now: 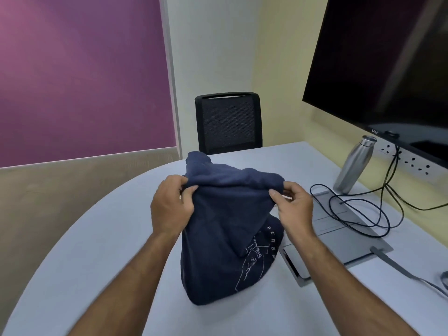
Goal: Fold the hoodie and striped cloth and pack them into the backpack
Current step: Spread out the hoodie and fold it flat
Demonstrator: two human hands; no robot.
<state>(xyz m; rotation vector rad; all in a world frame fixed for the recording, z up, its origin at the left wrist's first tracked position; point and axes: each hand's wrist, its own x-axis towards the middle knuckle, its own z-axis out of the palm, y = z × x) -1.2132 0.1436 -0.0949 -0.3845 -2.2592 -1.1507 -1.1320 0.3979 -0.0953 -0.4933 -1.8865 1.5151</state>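
My left hand (172,206) pinches the upper edge of the navy hoodie (226,235) at centre frame, thumb and fingers pressed together on the fabric. My right hand (292,207) pinches the same edge further right, thumb on top. The hoodie is raised between both hands; its lower part rests bunched on the white table (101,241), white line print and lettering facing lower right. Right of it lies a grey flat panel (349,241) with black cables (358,209) looped across. A steel bottle (355,164) stands at right, beneath a dark screen (388,64). A black chair (229,122) stands behind the table.
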